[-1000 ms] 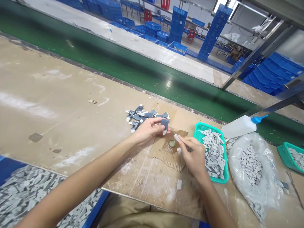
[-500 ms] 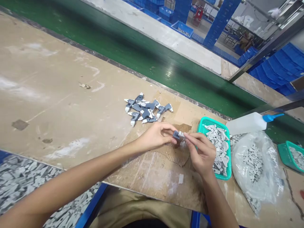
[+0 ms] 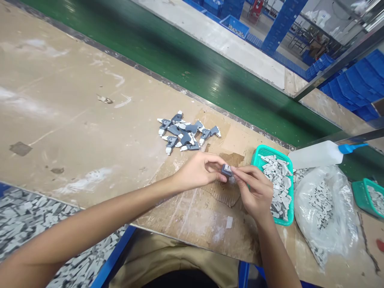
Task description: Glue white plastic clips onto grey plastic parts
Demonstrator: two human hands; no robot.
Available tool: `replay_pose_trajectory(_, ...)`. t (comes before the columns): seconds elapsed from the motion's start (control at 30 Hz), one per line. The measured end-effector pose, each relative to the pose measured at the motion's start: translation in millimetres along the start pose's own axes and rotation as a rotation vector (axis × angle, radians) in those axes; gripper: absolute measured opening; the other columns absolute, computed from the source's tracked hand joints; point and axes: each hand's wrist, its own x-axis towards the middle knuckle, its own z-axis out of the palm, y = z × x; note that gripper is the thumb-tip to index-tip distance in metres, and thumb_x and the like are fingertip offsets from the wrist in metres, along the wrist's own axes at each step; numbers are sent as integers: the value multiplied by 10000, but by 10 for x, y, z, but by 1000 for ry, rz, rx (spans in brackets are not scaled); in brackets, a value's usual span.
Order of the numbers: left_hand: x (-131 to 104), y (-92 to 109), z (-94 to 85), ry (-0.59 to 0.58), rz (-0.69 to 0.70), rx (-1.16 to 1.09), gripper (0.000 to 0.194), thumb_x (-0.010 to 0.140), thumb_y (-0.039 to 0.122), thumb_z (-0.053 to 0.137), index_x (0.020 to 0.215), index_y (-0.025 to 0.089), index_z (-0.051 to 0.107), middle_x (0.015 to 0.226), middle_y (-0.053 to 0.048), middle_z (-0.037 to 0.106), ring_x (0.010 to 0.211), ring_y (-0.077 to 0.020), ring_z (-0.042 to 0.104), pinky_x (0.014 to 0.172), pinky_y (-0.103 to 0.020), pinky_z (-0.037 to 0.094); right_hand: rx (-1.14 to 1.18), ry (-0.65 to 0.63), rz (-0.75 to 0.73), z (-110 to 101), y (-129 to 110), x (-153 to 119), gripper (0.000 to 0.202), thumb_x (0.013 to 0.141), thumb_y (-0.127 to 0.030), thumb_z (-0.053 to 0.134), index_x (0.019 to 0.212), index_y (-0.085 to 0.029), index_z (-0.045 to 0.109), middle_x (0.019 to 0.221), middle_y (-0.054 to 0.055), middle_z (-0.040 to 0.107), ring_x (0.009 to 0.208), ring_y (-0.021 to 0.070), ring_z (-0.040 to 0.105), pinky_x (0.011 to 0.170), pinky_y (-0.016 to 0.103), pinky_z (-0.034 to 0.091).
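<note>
Left hand (image 3: pixel 199 171) grips gray part (image 3: pixel 225 173); right hand (image 3: pixel 255 189) pinches white piece (image 3: pixel 227 168), now closer in at 1 o'clock, apparently joining.

So there's a small dark grey piece (image 3: pixel 225 173), kinda bluish and blocky-looking, pinched at its left side between the thumb and fingers of the left hand (image 3: pixel 196 171). A little white bit (image 3: pixel 227 168) is set right up against it, at the upper right of the dark part, and is gripped by the fingertips of the right hand (image 3: pixel 255 190). Both are held up over the cardboard (image 3: pixel 223 197). Whether the white one is actually seated in the dark one can't be told, since both are tiny and partly covered by fingers.
</note>
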Motion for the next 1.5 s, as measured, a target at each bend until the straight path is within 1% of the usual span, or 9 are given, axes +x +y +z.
replay_pose_trajectory(0.33, -43, -68, 9, 91, 78, 133, 147, 664, 120, 742, 809, 98, 740, 770, -41, 713, 678, -131, 673, 569, -151, 522, -63, -122, -37, 26, 63, -44, 482, 929, -50, 509, 1276, -357, 641, 889, 36, 653, 788, 133, 649, 661, 245, 550)
replay_pose_trajectory(0.5, 8, -61, -41, 55, -10, 145, 163, 656, 127, 764, 811, 89, 733, 742, -56, 711, 672, -132, 654, 603, -168, 514, -107, -185, -31, 10, 101, -47, 478, 946, -61, 447, 1305, -322, 626, 893, 41, 638, 789, 132, 623, 677, 246, 530)
replay_pose_trajectory(0.6, 38, -45, -86, -17, -152, -50, 225, 694, 181, 789, 880, 75, 717, 719, -66, 702, 639, -127, 651, 613, -177, 518, -96, -209, 31, -10, 103, -27, 498, 953, -74, 436, 1358, -328, 574, 904, 29, 633, 792, 130, 611, 701, 246, 521)
replay_pose_trajectory(0.8, 53, 15, -224, -102, -228, -550, 450, 811, 117, 688, 1249, 151, 590, 897, -64, 697, 741, -168, 714, 735, -248, 592, -146, 62, 179, -63, 76, -20, 401, 979, -186, 492, 1349, -315, 582, 932, 25, 652, 820, 144, 614, 740, 280, 507)
replay_pose_trajectory(0.97, 81, 30, -289, -2, -252, -688, 319, 818, 11, 553, 1118, 117, 558, 796, -60, 663, 665, -158, 698, 675, -231, 595, -187, 277, 334, -221, 109, 11, 329, 960, -317, 532, 1252, -251, 670, 900, 40, 645, 718, 148, 588, 674, 300, 498)
replay_pose_trajectory(1.13, 85, 88, -310, 80, -284, -643, 330, 743, 14, 577, 1052, 129, 561, 761, -52, 643, 613, -163, 665, 613, -251, 589, -324, 421, 504, -565, 244, 57, 388, 909, -373, 551, 1236, -212, 684, 1004, 88, 622, 691, 156, 566, 612, 302, 483)
replay_pose_trajectory(1.23, 87, 191, -347, 165, -235, -573, 350, 666, 15, 606, 995, 132, 589, 755, -39, 634, 607, -160, 643, 594, -255, 581, -523, 359, 557, -744, 381, 42, 375, 891, -310, 528, 1188, -172, 711, 992, 109, 610, 718, 178, 571, 739, 360, 506)
replay_pose_trajectory(1.37, 103, 379, -390, 351, -172, -532, 260, 650, 23, 577, 887, 124, 608, 732, -49, 615, 570, -130, 591, 518, -199, 524, -734, 72, 615, -814, 516, -4, 374, 900, -188, 460, 1177, -143, 707, 1014, 125, 621, 882, 218, 595, 936, 389, 463)
replay_pose_trajectory(1.5, 111, 526, -381, 475, -206, -521, 221, 702, -2, 504, 859, 128, 587, 720, -61, 595, 542, -101, 552, 501, -160, 494, -773, -92, 650, -747, 523, -10, 347, 877, -130, 502, 1139, -175, 725, 993, 93, 617, 928, 214, 592, 923, 324, 454)
